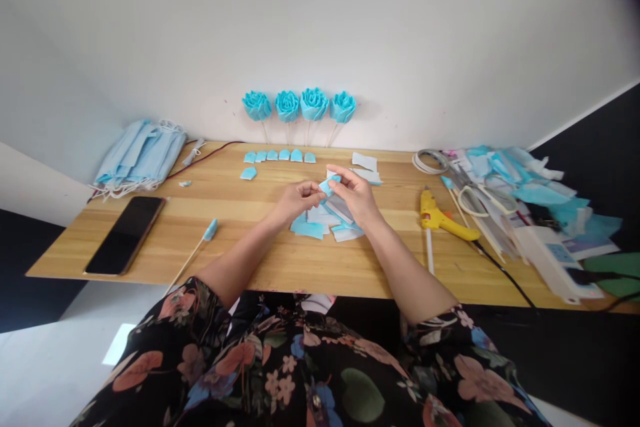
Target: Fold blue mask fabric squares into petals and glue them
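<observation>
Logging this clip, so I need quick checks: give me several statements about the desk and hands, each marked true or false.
1. Both hands pinch one small blue piece. True.
2. Four blue roses stand against the wall. True.
3. The phone lies right of the hands. False: it lies to the left.
4. The glue gun is red. False: it is yellow.
5. Folded petals form a row. True.

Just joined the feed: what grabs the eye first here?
Four blue fabric roses on sticks stand against the white wall at the back of the wooden table. At mid-table, the left hand and right hand pinch a small blue fabric piece between them, above a pile of cut pieces. A yellow glue gun lies to the right.
</observation>
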Demonstrator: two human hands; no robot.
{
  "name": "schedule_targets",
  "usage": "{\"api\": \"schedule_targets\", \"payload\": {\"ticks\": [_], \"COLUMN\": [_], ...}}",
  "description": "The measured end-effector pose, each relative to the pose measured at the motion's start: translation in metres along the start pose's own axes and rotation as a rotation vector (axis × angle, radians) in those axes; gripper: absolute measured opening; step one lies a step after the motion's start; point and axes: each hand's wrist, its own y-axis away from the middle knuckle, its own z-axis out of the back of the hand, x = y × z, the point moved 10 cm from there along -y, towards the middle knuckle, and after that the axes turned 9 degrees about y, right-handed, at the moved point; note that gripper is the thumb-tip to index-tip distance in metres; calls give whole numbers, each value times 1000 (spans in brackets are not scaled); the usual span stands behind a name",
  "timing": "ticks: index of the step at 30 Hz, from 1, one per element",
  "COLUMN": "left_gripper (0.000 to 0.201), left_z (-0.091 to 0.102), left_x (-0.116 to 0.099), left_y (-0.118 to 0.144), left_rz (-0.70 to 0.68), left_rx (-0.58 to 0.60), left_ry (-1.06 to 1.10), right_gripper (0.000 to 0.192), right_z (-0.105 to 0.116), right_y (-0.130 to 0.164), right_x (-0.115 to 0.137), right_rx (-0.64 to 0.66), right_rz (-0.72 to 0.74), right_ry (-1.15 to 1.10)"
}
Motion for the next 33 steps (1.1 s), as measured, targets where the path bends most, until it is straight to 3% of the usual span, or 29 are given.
{"api": "schedule_targets", "payload": {"ticks": [11, 19, 26, 33], "left_gripper": [28, 28, 37, 30], "left_z": [11, 9, 11, 8], "left_x": [-5, -5, -6, -2], "left_y": [-2, -1, 0, -2], "left_rz": [-57, -53, -60, -27], "left_rx": [-92, -84, -110, -73], "left_ry": [45, 6, -33, 17], "right_gripper": [41, 49, 43, 40], "right_z": [1, -4, -1, -4], "right_y": [1, 1, 1, 2], "right_x": [5, 5, 9, 9], "right_rx": [-5, 40, 18, 33], "right_rz": [50, 37, 54, 97], "right_ry": [46, 8, 37, 101]}}
